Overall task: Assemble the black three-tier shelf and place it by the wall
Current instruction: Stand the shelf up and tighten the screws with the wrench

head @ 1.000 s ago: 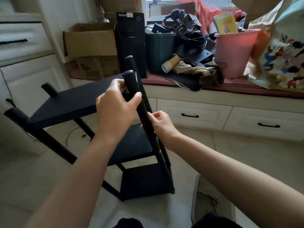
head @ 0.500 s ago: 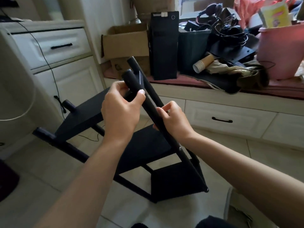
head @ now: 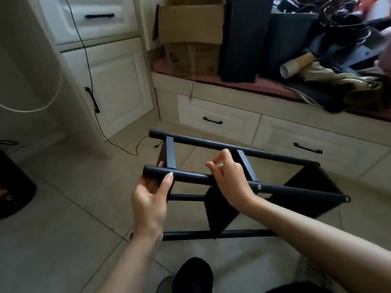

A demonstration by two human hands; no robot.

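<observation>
Floor: pale tile floor (head: 63, 229) beside white cabinets (head: 118, 85).
Shelf: black shelf (head: 222, 204) lay on its side over the tiles.
Left hand: left hand (head: 150, 199) gripped the near post's end.
Right hand: right hand (head: 230, 178) curled over the same post.

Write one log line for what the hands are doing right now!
shelf: lying on its side | left hand: grips post end | right hand: rests on same post

We reach both bare forearms forward and down from the bottom of the head view. Our left hand (head: 149, 199) curls round the near end of the shelf's front pole (head: 296, 190), thumb pressed along its side. Our right hand (head: 230, 180) rests over the same pole further along, wrist bent, its forefinger and thumb raised and pinched together above it.
</observation>
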